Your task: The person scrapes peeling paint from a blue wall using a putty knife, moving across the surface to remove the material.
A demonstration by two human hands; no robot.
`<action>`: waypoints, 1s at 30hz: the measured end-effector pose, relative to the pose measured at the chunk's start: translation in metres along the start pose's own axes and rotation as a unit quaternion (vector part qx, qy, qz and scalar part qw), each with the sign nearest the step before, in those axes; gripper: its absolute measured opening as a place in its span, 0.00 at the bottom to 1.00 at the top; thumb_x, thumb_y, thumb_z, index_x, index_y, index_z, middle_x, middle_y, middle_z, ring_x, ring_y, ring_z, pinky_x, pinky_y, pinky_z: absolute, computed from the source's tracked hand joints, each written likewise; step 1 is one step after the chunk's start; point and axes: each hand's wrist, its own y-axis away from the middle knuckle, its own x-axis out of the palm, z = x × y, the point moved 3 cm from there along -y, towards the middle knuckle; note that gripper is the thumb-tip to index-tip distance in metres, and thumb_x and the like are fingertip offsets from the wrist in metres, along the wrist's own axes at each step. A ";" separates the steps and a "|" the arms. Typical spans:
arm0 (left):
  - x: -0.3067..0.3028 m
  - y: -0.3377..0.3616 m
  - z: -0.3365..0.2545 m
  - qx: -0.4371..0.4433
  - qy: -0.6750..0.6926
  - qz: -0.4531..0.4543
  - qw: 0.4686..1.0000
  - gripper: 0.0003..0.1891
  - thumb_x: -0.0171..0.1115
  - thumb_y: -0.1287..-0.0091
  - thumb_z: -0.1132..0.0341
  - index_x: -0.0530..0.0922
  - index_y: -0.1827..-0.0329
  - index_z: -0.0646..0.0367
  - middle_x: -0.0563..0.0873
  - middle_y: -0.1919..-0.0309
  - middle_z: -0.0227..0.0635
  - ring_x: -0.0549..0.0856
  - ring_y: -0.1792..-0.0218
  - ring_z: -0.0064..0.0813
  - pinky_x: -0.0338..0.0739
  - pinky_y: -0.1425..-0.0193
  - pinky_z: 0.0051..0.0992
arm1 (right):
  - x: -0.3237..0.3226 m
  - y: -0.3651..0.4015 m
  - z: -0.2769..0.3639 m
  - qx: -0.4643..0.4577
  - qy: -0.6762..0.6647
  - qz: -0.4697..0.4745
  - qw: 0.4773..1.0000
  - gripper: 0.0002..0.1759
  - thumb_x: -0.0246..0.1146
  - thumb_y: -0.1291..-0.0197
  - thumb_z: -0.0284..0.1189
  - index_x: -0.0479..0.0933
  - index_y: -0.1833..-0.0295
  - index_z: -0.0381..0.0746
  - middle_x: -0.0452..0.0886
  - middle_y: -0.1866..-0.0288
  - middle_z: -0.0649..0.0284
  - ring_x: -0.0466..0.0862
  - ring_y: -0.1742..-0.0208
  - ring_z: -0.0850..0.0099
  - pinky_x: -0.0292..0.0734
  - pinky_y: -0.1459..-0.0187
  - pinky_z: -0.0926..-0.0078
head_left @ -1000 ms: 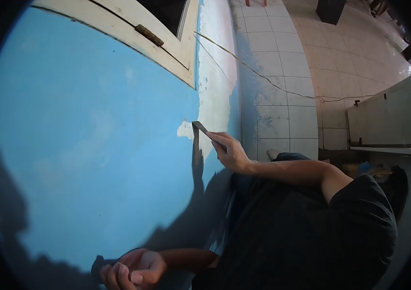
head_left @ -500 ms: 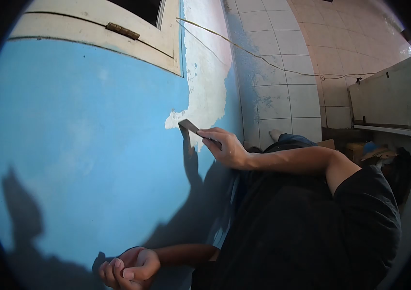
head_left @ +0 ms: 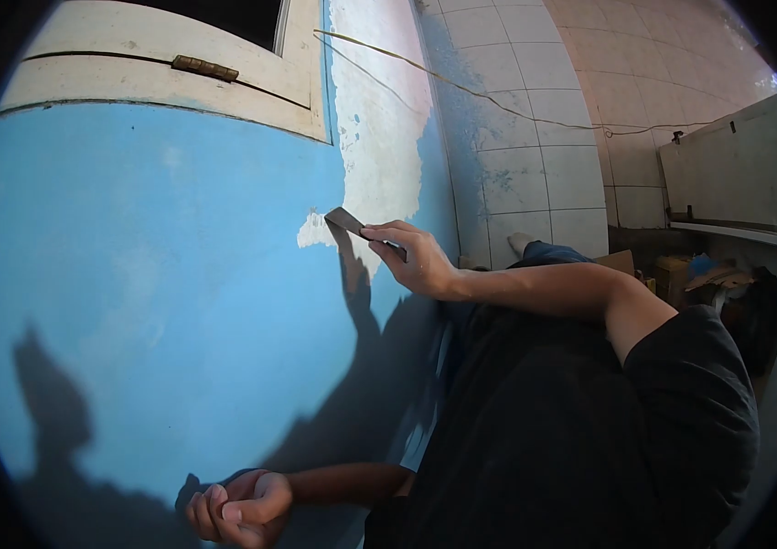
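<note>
Gripping a flat, grey, straight-edged scraper with a broad blade [head_left: 344, 220], the right hand [head_left: 425, 263] has its fingers closed round the tool's lower part, the fingertips laid along one face and the thumb on the other side; the scraper's far edge meets the light-blue painted wall [head_left: 160, 265] at the border of a small whitish bare patch [head_left: 314, 229], with the blade's dark shadow joining it right there; this patch adjoins a long, ragged-edged whitish strip [head_left: 381, 156], which runs beside the corner of a cream-painted wooden frame [head_left: 301, 105] fitted with a brownish metal hinge [head_left: 205, 68]; the left hand [head_left: 244, 509] is well apart from the scraper, just beside the blue wall, its fingers loosely curled in toward the palm and its thumb lying near them; nothing shows in that hand, though the curled fingers hide part of the palm, so I cannot tell whether it encloses anything; a thin yellowish cord [head_left: 370, 46] stretches from near the frame's corner, across the strip and over the white floor tiles [head_left: 576, 169], which bear blue smears near the wall; a bare foot [head_left: 520, 242] shows on those tiles, beyond the right forearm; brown cardboard boxes [head_left: 672, 273] sit near a pale, flat-sided panel [head_left: 727, 169].
</note>
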 end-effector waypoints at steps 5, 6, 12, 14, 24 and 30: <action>0.005 0.000 0.000 0.019 0.004 -0.010 1.000 0.07 0.46 0.31 0.77 0.74 0.62 0.68 0.81 0.77 0.46 0.81 0.72 0.41 0.82 0.66 0.42 | 0.004 0.011 -0.006 -0.015 0.003 -0.001 1.000 0.13 0.62 0.34 0.24 0.81 0.44 0.35 0.83 0.48 0.51 0.85 0.51 0.57 0.80 0.51 0.67; 0.005 0.000 -0.002 0.013 0.008 -0.007 1.000 0.07 0.46 0.31 0.77 0.74 0.62 0.68 0.81 0.78 0.46 0.81 0.72 0.41 0.82 0.67 0.42 | 0.005 -0.006 -0.019 -0.023 0.020 -0.039 0.999 0.13 0.62 0.34 0.24 0.81 0.44 0.35 0.84 0.49 0.50 0.85 0.51 0.58 0.80 0.52 0.68; 0.003 0.001 -0.001 0.038 -0.038 0.006 0.999 0.07 0.48 0.31 0.76 0.74 0.66 0.67 0.81 0.79 0.45 0.81 0.72 0.41 0.80 0.70 0.38 | 0.003 0.010 -0.014 0.000 -0.008 0.019 1.000 0.14 0.59 0.33 0.23 0.80 0.43 0.37 0.82 0.51 0.50 0.83 0.51 0.53 0.78 0.50 0.64; 0.007 0.002 -0.002 0.031 -0.047 0.011 0.998 0.07 0.48 0.31 0.76 0.74 0.67 0.66 0.81 0.79 0.44 0.81 0.73 0.41 0.80 0.70 0.38 | -0.001 0.003 -0.017 -0.016 0.021 0.010 1.000 0.16 0.60 0.34 0.21 0.80 0.42 0.36 0.83 0.50 0.49 0.84 0.53 0.55 0.79 0.53 0.66; 0.014 -0.006 -0.013 0.032 -0.080 0.065 0.994 0.08 0.50 0.28 0.75 0.73 0.67 0.67 0.81 0.77 0.44 0.80 0.74 0.38 0.78 0.69 0.36 | -0.002 -0.007 -0.024 -0.004 0.050 0.028 0.998 0.18 0.59 0.32 0.22 0.78 0.37 0.40 0.82 0.48 0.52 0.82 0.55 0.59 0.77 0.54 0.67; 0.016 0.000 -0.011 0.002 -0.028 0.030 0.999 0.11 0.50 0.28 0.73 0.73 0.70 0.68 0.80 0.77 0.45 0.80 0.75 0.38 0.79 0.69 0.37 | 0.003 0.004 -0.011 0.045 0.012 0.053 0.997 0.18 0.55 0.31 0.22 0.78 0.37 0.40 0.80 0.47 0.52 0.81 0.48 0.55 0.77 0.47 0.66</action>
